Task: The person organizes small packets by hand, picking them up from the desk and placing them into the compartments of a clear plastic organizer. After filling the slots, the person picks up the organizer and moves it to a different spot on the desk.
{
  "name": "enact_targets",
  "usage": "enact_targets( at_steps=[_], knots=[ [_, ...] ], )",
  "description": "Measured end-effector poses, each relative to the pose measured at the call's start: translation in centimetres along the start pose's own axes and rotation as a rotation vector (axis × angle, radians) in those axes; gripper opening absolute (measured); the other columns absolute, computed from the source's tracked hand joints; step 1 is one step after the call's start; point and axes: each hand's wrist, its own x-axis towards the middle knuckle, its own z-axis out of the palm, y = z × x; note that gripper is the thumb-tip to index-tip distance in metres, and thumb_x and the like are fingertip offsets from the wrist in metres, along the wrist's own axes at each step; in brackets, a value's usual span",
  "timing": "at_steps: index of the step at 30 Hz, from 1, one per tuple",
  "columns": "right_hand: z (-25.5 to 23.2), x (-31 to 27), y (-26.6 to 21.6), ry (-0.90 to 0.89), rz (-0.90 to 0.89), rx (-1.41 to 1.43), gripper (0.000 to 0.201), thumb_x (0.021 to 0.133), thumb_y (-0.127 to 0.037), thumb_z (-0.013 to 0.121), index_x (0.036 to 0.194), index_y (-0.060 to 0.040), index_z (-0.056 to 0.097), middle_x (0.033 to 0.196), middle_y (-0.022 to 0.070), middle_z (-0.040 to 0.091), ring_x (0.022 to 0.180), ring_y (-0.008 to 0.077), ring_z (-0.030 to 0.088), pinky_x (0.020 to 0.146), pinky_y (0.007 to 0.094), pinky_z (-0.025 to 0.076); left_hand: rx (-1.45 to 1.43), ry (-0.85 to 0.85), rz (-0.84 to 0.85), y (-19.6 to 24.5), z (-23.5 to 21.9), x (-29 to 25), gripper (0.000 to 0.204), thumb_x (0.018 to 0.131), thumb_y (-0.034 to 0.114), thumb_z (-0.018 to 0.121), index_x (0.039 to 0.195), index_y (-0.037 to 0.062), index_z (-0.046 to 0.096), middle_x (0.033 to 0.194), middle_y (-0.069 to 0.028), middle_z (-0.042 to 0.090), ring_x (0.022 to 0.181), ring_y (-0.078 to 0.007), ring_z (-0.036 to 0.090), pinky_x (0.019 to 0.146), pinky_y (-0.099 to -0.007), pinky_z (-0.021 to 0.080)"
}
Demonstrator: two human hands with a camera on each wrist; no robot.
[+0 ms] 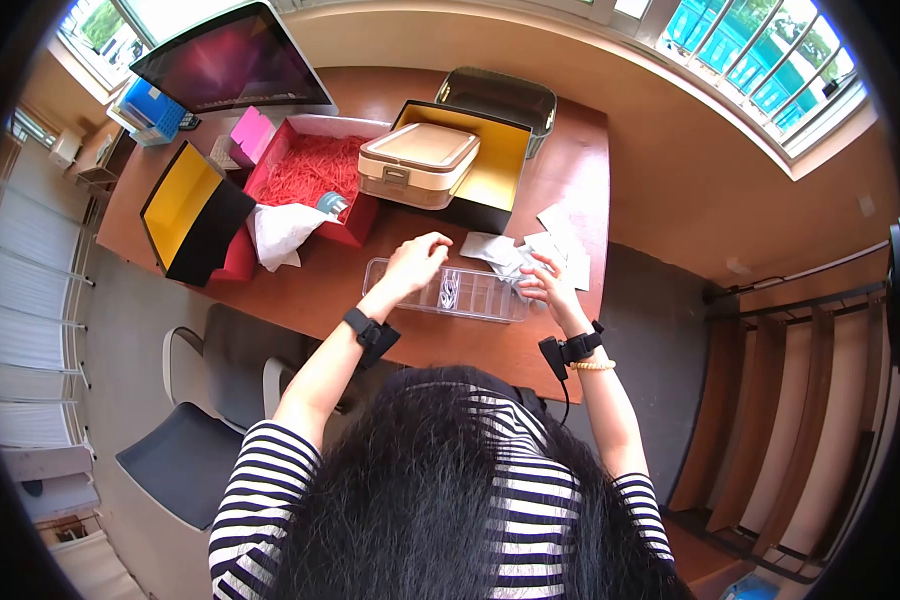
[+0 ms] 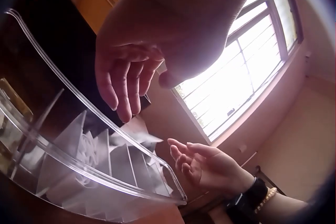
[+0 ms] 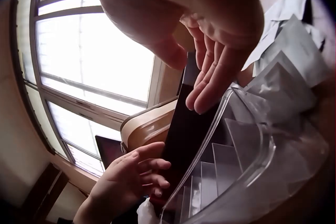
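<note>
A clear divided organizer box point(image 1: 490, 301) lies on the desk in front of the person, with a white coiled item point(image 1: 449, 289) in one middle compartment. The left hand point(image 1: 417, 264) hovers over the box's left part, fingers loosely bent and holding nothing. Over its right end is the right hand point(image 1: 552, 283), fingers relaxed and spread, also empty. White packets point(image 1: 573, 262) lie beyond the box beside the right hand. In the left wrist view the left hand point(image 2: 137, 56) hangs above the box's rim; in the right wrist view the right hand point(image 3: 210, 50) does likewise.
Behind stand a black box with yellow inside point(image 1: 500, 165), a beige lidded container point(image 1: 417, 165) on it, and a dark basket point(image 1: 530, 98). To the left are a red box of shredded paper point(image 1: 315, 172), white tissue point(image 1: 284, 232), another black-yellow box point(image 1: 210, 222) and a monitor point(image 1: 232, 62).
</note>
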Motion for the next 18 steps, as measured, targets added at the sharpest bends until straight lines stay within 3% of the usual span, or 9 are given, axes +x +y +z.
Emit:
enact_targets(
  at_steps=[2, 6, 7, 10, 13, 14, 16, 18],
  knots=[
    [-0.1, -0.2, 0.1, 0.003, -0.001, -0.028, 0.041, 0.085, -0.018, 0.053, 0.120, -0.0032, 0.039, 0.096, 0.0129, 0.057, 0.073, 0.0161, 0.061, 0.059, 0.0256, 0.053, 0.091, 0.049, -0.055, -0.6, -1.5, -0.7, 0.024, 0.083, 0.023, 0.050, 0.101, 0.0093, 0.058, 0.082, -0.0084, 0.065, 0.064, -0.0143, 0.062, 0.063, -0.0284, 0.049],
    [-1.4, 0.2, 1.5, 0.033, -0.042, -0.235, 0.042, 0.083, -0.018, 0.055, 0.120, -0.0049, 0.040, 0.091, 0.0099, 0.055, 0.066, 0.0119, 0.058, 0.053, 0.0248, 0.052, 0.265, 0.238, -0.143, -2.4, -3.8, -2.6, 0.022, 0.081, 0.021, 0.049, 0.097, 0.0093, 0.059, 0.082, -0.0089, 0.064, 0.078, -0.0252, 0.060, 0.072, -0.0336, 0.047],
    [-1.6, 0.2, 2.1, 0.032, -0.042, -0.235, 0.042, 0.083, -0.018, 0.055, 0.120, -0.0049, 0.040, 0.091, 0.0099, 0.055, 0.066, 0.0119, 0.058, 0.053, 0.0248, 0.052, 0.353, 0.328, 0.003, -3.8, -4.0, -3.1, 0.021, 0.079, 0.020, 0.051, 0.095, 0.0084, 0.060, 0.086, -0.0096, 0.062, 0.086, -0.0260, 0.057, 0.077, -0.0351, 0.045],
    [-1.4, -0.4, 2.4, 0.085, -0.033, -0.378, 0.044, 0.082, -0.017, 0.057, 0.121, -0.0046, 0.040, 0.083, 0.0078, 0.052, 0.061, 0.0098, 0.055, 0.051, 0.0229, 0.051, 0.451, 0.367, 0.023, -6.7, -4.2, -4.9, 0.028, 0.076, 0.017, 0.053, 0.102, 0.0081, 0.056, 0.101, -0.0116, 0.055, 0.098, -0.0287, 0.051, 0.086, -0.0369, 0.041],
    [-0.2, -1.3, 2.3, -0.054, 0.074, -0.610, 0.048, 0.082, -0.020, 0.057, 0.123, -0.0029, 0.037, 0.077, 0.0069, 0.048, 0.057, 0.0109, 0.055, 0.047, 0.0231, 0.049, 0.422, 0.264, -0.083, -8.8, -3.1, -6.6, 0.038, 0.078, 0.016, 0.051, 0.115, 0.0086, 0.044, 0.100, -0.0166, 0.054, 0.097, -0.0332, 0.050, 0.083, -0.0424, 0.042],
    [-0.3, -1.5, 2.3, -0.131, 0.113, -0.691, 0.050, 0.084, -0.022, 0.054, 0.126, -0.0036, 0.033, 0.074, 0.0088, 0.052, 0.056, 0.0139, 0.057, 0.048, 0.0245, 0.049, 0.265, 0.245, -0.115, -10.3, -2.5, -6.7, 0.037, 0.081, 0.017, 0.048, 0.116, 0.0084, 0.041, 0.102, -0.0207, 0.054, 0.098, -0.0368, 0.051, 0.082, -0.0453, 0.042],
    [0.8, -2.3, 2.3, -0.115, 0.130, -0.735, 0.053, 0.085, -0.020, 0.048, 0.130, -0.0051, 0.025, 0.074, 0.0120, 0.056, 0.058, 0.0164, 0.060, 0.050, 0.0261, 0.049, 0.059, 0.252, -0.171, -12.0, -1.5, -6.6, 0.034, 0.083, 0.018, 0.045, 0.116, 0.0083, 0.040, 0.104, -0.0234, 0.055, 0.098, -0.0395, 0.052, 0.082, -0.0468, 0.042],
    [1.1, -2.3, 2.4, -0.126, 0.140, -0.763, 0.055, 0.084, -0.015, 0.041, 0.133, -0.0062, 0.018, 0.077, 0.0160, 0.058, 0.059, 0.0181, 0.061, 0.053, 0.0272, 0.049, 0.069, 0.251, -0.209, -11.8, -1.4, -6.4, 0.033, 0.084, 0.016, 0.044, 0.116, 0.0087, 0.040, 0.104, -0.0235, 0.055, 0.097, -0.0398, 0.052, 0.083, -0.0467, 0.042]
  ],
)
